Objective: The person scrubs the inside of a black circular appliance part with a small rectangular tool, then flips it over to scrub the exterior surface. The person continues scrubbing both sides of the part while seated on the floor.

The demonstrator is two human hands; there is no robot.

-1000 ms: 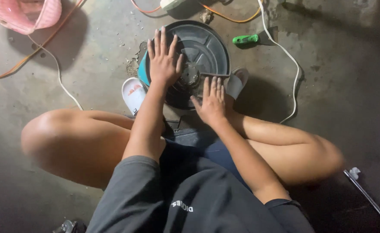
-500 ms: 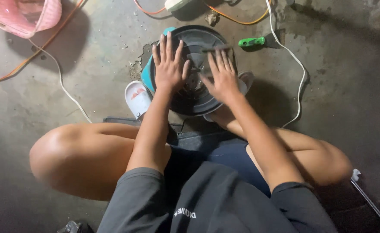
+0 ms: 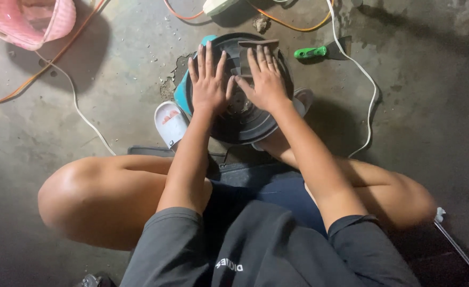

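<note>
At upper left of the frame sits a pink basket [image 3: 29,21] on the concrete floor [image 3: 85,106]. Toward the upper middle, the left hand [image 3: 209,82] and right hand [image 3: 266,79] lie open, fingers spread, flat on a dark round disc [image 3: 239,119] beside a white sandal [image 3: 170,122]. Farther right lies a green-handled tool [image 3: 311,52].

Both arms reach straight out to the far side, elbows nearly locked, forearms running close together between the bent knees. The left hand [image 3: 209,81] lies flat, palm down, fingers spread and pointing away. Just right of it, the right hand [image 3: 267,78] lies flat likewise, fingers together, thumbs almost meeting.
</note>
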